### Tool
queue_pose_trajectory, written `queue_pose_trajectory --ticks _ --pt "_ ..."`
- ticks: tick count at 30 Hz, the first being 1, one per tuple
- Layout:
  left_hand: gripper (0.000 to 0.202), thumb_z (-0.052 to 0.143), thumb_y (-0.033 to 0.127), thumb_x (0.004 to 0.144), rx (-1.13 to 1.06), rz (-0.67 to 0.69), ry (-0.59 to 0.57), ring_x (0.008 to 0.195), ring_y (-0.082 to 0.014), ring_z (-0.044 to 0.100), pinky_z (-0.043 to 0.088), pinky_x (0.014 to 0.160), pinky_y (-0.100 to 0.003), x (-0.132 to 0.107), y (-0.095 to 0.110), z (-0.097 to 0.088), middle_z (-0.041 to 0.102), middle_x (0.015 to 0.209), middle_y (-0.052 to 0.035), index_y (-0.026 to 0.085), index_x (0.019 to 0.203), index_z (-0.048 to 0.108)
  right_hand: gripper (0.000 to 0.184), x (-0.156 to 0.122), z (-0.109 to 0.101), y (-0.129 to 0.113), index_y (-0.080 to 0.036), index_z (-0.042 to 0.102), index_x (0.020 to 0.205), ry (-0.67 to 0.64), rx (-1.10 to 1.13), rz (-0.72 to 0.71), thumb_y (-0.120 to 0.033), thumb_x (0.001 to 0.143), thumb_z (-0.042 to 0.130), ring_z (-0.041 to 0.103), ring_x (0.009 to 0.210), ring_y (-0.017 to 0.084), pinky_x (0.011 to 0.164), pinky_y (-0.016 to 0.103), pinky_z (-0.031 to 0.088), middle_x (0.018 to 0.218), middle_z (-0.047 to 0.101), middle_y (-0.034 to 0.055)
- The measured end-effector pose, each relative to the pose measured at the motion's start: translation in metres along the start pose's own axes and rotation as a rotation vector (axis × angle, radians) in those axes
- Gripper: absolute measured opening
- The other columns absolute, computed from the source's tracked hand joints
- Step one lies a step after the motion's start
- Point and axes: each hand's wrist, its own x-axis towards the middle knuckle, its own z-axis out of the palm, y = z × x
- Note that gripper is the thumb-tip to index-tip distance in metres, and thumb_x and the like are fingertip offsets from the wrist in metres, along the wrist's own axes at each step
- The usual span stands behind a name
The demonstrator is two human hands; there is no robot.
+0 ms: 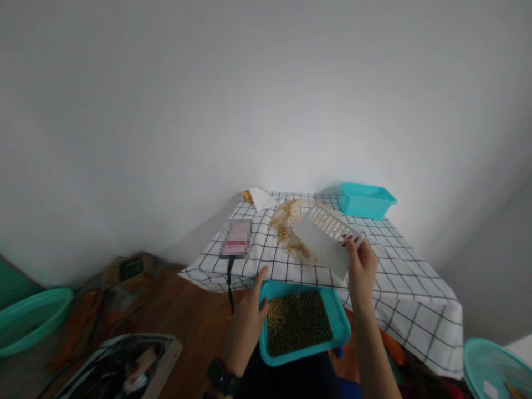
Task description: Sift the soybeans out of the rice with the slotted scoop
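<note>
Head view: right hand point(361, 263) clamps white slotted basket point(322, 246) at its edge (light, stiff plastic, seemingly); left hand point(248, 318) grips teal tub point(341, 327).

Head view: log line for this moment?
left hand: grips teal plastic tray of green beans | right hand: holds white slotted plastic basket, tilted | yellow grains on checked tablecloth

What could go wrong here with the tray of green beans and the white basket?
1. The left hand grips only one rim of the teal tray, which sits off the table; it might tip and spill the green beans.
2. The right hand holds the white slotted basket tilted beside loose yellow grains on the checked tablecloth; a sweep could push some off or into the tray.
</note>
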Motion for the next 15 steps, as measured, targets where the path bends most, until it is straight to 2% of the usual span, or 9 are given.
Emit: queue_pose_trajectory --ticks 5,11,15 --pt "0.068 0.043 0.015 0.090 -0.047 0.013 -0.012 0.117 -0.0218 0.062 0.046 0.100 -0.038 0.000 -0.003 0.000 0.061 0.134 -0.0102 0.027 0.154 0.023 0.034 0.033 0.025 0.004 -0.019 0.062 0.077 -0.143 -0.075 -0.044 -0.050 0.086 0.053 0.062 0.070 0.021 0.063 0.028 0.042 0.076 0.070 0.0068" --pt "0.071 0.043 0.012 0.089 -0.043 0.008 -0.030 0.130 -0.0221 0.054 0.045 0.102 -0.036 -0.002 0.002 -0.004 0.053 0.145 -0.0093 0.027 0.154 0.020 0.033 0.033 0.040 0.013 -0.019 0.062 0.074 -0.177 -0.100 -0.030 -0.049 0.085 0.053 0.060 0.065 0.019 0.061 0.028 0.041 0.074 0.071 0.0071" --pt "0.071 0.044 0.013 0.090 0.011 -0.022 -0.046 0.124 -0.0221 0.059 0.047 0.098 -0.035 -0.003 0.004 -0.005 0.057 0.141 -0.0091 0.028 0.155 0.019 0.035 0.033 0.042 0.018 -0.018 0.065 0.077 -0.224 -0.079 -0.023 -0.049 0.086 0.052 0.062 0.068 0.020 0.062 0.028 0.042 0.078 0.072 0.0085"
